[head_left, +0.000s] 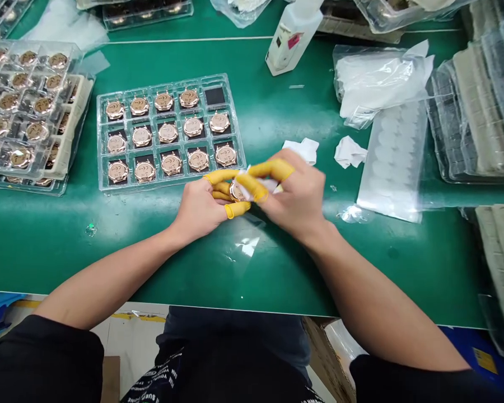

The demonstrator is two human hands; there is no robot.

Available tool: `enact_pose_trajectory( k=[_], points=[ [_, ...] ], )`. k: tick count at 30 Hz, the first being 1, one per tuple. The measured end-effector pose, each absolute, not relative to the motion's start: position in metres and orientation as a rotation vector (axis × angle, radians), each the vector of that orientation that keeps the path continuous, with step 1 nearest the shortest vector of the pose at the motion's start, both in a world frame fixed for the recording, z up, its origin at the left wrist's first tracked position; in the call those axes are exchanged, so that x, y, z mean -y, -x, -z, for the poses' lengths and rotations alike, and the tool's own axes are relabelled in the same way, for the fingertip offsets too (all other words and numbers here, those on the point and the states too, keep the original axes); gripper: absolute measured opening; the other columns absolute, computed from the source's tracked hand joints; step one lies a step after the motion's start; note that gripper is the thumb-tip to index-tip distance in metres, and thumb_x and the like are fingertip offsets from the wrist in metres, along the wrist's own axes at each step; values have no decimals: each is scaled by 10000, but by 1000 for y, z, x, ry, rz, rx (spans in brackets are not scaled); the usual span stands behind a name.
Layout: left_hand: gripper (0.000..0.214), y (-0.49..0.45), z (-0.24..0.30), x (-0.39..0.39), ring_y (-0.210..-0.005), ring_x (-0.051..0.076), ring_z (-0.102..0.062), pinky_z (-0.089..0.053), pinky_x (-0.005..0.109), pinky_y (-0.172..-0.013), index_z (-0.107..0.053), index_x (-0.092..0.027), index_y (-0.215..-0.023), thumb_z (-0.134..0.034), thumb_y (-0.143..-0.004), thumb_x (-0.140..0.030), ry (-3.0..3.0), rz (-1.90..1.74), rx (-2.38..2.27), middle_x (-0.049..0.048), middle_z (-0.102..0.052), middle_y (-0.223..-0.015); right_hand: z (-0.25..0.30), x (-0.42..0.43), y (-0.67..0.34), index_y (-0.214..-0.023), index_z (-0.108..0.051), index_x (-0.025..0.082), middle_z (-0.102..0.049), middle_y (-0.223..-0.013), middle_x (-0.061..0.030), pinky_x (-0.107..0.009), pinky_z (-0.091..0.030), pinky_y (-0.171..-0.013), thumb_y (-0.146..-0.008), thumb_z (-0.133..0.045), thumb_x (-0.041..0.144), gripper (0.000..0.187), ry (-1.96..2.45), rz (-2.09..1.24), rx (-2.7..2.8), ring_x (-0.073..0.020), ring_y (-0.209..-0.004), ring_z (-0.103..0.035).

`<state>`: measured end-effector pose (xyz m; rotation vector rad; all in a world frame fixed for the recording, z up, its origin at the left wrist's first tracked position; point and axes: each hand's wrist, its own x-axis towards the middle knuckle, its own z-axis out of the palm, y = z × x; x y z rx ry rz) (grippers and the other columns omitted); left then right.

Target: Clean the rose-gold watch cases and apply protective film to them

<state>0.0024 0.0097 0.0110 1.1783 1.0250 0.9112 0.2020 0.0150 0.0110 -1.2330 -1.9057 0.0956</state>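
Yellow finger cots cover several fingers of both hands. My left hand (208,202) is closed around the edge of a round rose-gold watch case (237,191), which is partly hidden by the fingers. Pressed against the case is a small white wipe (269,186), pinched in my right hand (296,193), slightly blurred. Just beyond my left hand lies a clear plastic tray (172,182) with rows of similar watch cases, backs up. Its far right compartment (214,96) shows only a black pad.
Stacked trays of watch cases (37,130) stand at the left. A white bottle (293,39) is at the back. Crumpled wipes (349,152), a bag of white wipes (378,78) and a white sheet with round shapes (392,162) lie right. Empty trays (479,112) are stacked far right.
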Motion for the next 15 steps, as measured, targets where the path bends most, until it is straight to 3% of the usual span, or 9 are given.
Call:
enact_pose_trajectory(
  k=[4,7,9,11,13,15],
  points=[
    [586,-1,-10,-8,-948,184,-811,-696,303,-895,-771,-199,-1211,-922,-649,-266,-1257,-1037,-1021,26,-840,-1034,-12,-23,-231,-1298,-694,248,-679,-1216,-141,-543,-498,-1010,-971,-711,525,429,1493,-6,1771,-302,-1121,-607],
    [540,0,-11,-4,-979,221,-815,-703,380,-938,-780,-216,-1176,-936,-667,-311,-1341,-1140,-979,32,-834,-1060,-25,-20,-235,-1451,-603,266,-727,-1215,-112,-498,-544,-949,-923,-742,589,634,1382,-477,1876,-269,-1059,-632],
    [538,1,-12,-2,-956,237,-815,-708,416,-921,-776,-226,-1164,-953,-669,-345,-1401,-1172,-974,34,-823,-1041,-38,-12,-228,-1371,-670,244,-765,-1023,-67,-386,-563,-774,-900,-766,589,592,1292,-901,1904,-205,-855,-639],
    [565,2,-12,-2,-958,244,-812,-708,420,-906,-757,-232,-1178,-961,-671,-375,-1416,-1212,-1008,36,-805,-1037,-49,7,-226,-1173,-766,232,-744,-870,-37,-341,-541,-663,-893,-783,545,420,1266,-1082,1838,-172,-725,-622],
    [618,2,-13,-5,-986,242,-809,-705,396,-902,-718,-241,-1229,-955,-677,-382,-1373,-1238,-1061,37,-788,-1062,-52,39,-237,-1031,-795,266,-731,-871,-44,-384,-563,-674,-905,-767,500,267,1350,-858,1715,-203,-761,-663],
    [663,2,-13,-9,-996,229,-807,-703,366,-901,-680,-246,-1267,-948,-670,-354,-1315,-1208,-1074,39,-785,-1092,-44,87,-262,-1075,-787,350,-726,-942,-68,-489,-577,-703,-952,-672,509,232,1506,-409,1566,-276,-850,-704]
  ],
)
